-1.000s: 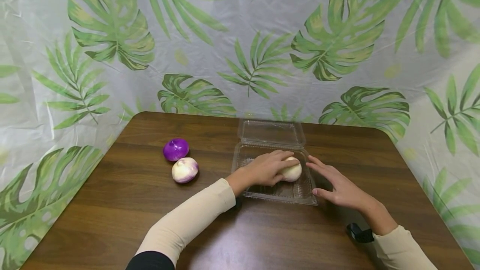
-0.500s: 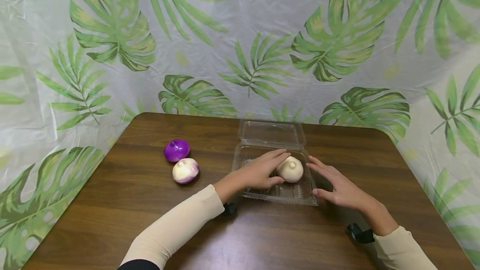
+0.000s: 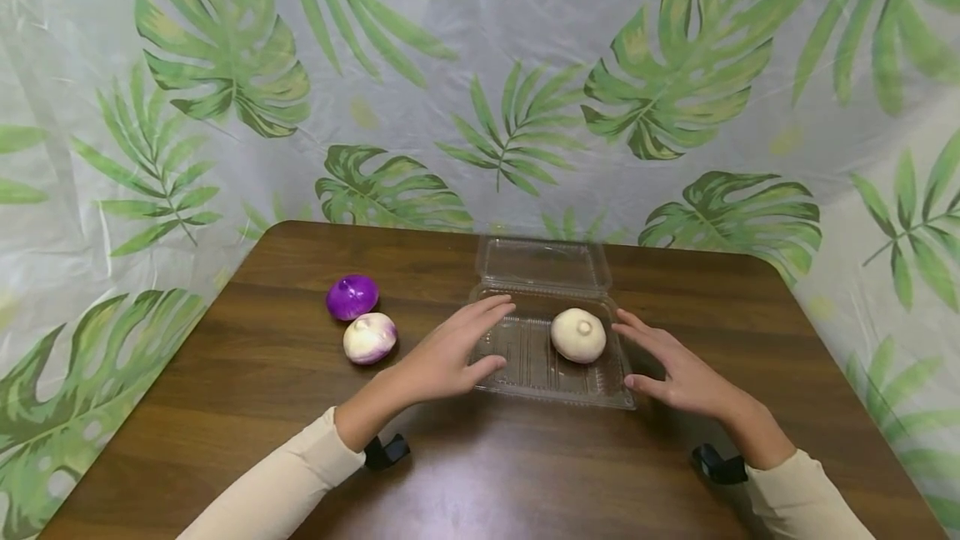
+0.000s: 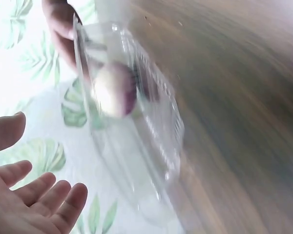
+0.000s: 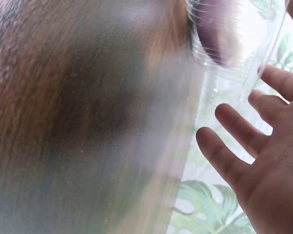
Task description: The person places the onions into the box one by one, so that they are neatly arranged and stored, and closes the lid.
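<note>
At far left on the brown wood-grain table (image 3: 225, 423) sits a glossy purple onion-shaped vegetable (image 3: 352, 298), with a rounded white-and-purple turnip-like vegetable (image 3: 371, 338) just in front of it. The left hand (image 3: 442, 357), fingers extended and slightly apart, holds nothing beside the transparent plastic hinged container (image 3: 517, 357). Its lid (image 3: 543, 261) lies folded back, presumably to give access from above. A round whitish vegetable (image 3: 577, 336) with a stub rests inside, right of centre. The right hand (image 3: 686, 373), fingers spread, appears to touch the container's right edge, likely to steady it; pressure cannot be told. The left hand covers part of the left rim; motion blur softens the left wrist view. Both sleeves (image 3: 277, 482) are cut off below.
</note>
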A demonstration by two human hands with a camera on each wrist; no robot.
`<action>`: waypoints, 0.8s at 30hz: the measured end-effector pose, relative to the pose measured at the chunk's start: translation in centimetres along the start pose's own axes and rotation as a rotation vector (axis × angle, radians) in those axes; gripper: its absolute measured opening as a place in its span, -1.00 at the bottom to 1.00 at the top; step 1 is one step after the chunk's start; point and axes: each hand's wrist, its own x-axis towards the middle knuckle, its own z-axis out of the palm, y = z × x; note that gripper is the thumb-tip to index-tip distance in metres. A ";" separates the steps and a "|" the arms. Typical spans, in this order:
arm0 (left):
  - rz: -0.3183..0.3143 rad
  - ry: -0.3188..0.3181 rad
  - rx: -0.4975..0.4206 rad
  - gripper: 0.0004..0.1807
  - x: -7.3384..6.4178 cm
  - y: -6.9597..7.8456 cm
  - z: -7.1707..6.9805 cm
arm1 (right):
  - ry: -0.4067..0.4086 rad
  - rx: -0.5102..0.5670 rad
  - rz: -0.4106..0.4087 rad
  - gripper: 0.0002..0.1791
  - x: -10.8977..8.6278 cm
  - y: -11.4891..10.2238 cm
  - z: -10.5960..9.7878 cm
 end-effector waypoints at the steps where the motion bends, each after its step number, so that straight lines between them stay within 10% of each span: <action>1: -0.001 0.018 0.006 -0.25 -0.6 -0.2 -0.5 | 0.001 -0.003 0.000 -0.23 0.0 0.0 0.0; 11: -0.085 0.227 0.069 -0.34 -6.5 -3.5 -4.4 | 0.000 0.000 0.009 -0.24 0.0 -0.2 -0.2; 24: -0.246 0.349 0.126 -0.45 -9.9 -7.8 -5.0 | 0.002 -0.007 0.004 -0.23 0.3 -0.4 -0.1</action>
